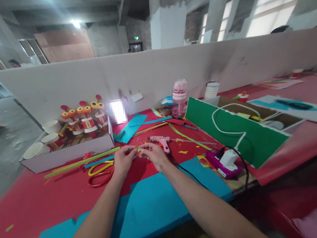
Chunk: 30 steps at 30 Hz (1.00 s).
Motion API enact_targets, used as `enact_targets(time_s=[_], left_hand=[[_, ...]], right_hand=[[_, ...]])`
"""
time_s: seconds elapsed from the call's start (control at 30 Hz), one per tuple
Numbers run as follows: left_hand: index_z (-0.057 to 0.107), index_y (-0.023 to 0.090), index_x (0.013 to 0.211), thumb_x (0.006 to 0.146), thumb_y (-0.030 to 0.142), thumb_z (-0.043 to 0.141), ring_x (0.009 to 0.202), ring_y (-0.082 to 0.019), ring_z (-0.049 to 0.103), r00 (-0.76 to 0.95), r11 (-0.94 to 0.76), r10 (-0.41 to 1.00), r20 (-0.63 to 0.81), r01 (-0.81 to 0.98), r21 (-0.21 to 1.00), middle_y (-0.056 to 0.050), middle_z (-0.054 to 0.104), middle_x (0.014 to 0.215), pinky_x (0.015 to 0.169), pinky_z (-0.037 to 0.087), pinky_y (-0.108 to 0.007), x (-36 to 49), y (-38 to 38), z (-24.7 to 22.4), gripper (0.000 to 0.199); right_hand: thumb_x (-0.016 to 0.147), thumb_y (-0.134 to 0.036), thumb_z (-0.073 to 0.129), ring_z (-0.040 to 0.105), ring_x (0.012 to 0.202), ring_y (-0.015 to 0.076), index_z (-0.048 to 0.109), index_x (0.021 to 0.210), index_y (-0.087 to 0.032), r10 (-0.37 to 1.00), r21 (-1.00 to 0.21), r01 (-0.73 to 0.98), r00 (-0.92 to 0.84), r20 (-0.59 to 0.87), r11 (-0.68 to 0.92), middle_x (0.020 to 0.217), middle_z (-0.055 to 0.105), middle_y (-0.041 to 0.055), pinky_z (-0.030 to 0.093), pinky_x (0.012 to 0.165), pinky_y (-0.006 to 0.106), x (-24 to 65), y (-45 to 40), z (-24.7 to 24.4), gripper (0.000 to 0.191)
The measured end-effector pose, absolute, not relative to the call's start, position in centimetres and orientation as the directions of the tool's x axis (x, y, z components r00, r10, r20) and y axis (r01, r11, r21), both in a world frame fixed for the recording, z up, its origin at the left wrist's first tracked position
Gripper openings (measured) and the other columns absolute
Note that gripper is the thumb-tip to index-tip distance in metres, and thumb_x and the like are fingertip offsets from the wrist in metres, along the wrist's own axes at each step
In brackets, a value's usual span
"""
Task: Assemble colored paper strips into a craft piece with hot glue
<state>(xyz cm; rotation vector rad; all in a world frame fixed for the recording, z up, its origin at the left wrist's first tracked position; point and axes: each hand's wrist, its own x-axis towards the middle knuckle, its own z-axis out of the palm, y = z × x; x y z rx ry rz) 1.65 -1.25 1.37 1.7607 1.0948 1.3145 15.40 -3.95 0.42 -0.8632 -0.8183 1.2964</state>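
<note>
My left hand (125, 160) and my right hand (154, 155) meet over the red-covered table, fingertips pinched together. Between them is a small green piece (139, 149), held from both sides. A pink glue gun (162, 142) lies just behind my right hand, its black cable running toward the table's front edge. Left of my left hand are scissors with one yellow and one red handle (100, 179); their blades are mostly hidden by the hand. Blue sheets (164, 197) lie under my forearms.
A white box (71, 156) at the left holds paper cups and figures with big eyes. Green and orange strips (81, 162) lie before it. To the right are a purple power strip (223, 165), a green-sided box (232, 132) and a pink bottle (179, 98).
</note>
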Motion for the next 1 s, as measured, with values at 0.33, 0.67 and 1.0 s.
enact_targets(time_s=[0.33,0.67,1.0], left_hand=[[0.066,0.017,0.093,0.085,0.016,0.046,0.083,-0.018,0.060,0.408,-0.772,0.598,0.690,0.523,0.361,-0.008,0.067,0.089,0.076,0.046,-0.029,1.34,-2.01,2.11,0.021],[0.063,0.018,0.102,0.088,0.017,0.041,0.087,-0.019,0.057,0.525,-0.792,0.569,0.633,0.558,0.249,-0.010,0.062,0.091,0.078,0.046,-0.031,1.19,-2.00,2.08,0.027],[0.058,0.014,0.106,0.087,0.014,0.043,0.092,-0.024,0.055,0.684,-0.802,0.481,0.548,0.596,-0.040,-0.012,0.062,0.092,0.086,0.043,-0.037,1.23,-2.33,2.51,0.024]], right_hand=[[0.052,-0.022,0.076,0.060,0.060,0.0108,0.063,0.074,-0.016,0.999,-0.829,-0.559,0.041,0.008,0.029,0.062,0.063,-0.0028,0.049,0.068,0.028,15.77,-3.95,0.52,0.026],[0.052,-0.022,0.076,0.060,0.061,0.0105,0.063,0.073,-0.017,0.999,-0.817,-0.576,0.033,-0.005,0.015,0.066,0.063,-0.0027,0.049,0.070,0.029,16.06,-3.88,0.36,0.026],[0.053,-0.023,0.078,0.062,0.065,0.0118,0.064,0.073,-0.015,0.999,-0.776,-0.630,-0.037,0.005,-0.020,0.068,0.067,-0.0003,0.049,0.071,0.028,16.36,-4.27,0.94,0.026]])
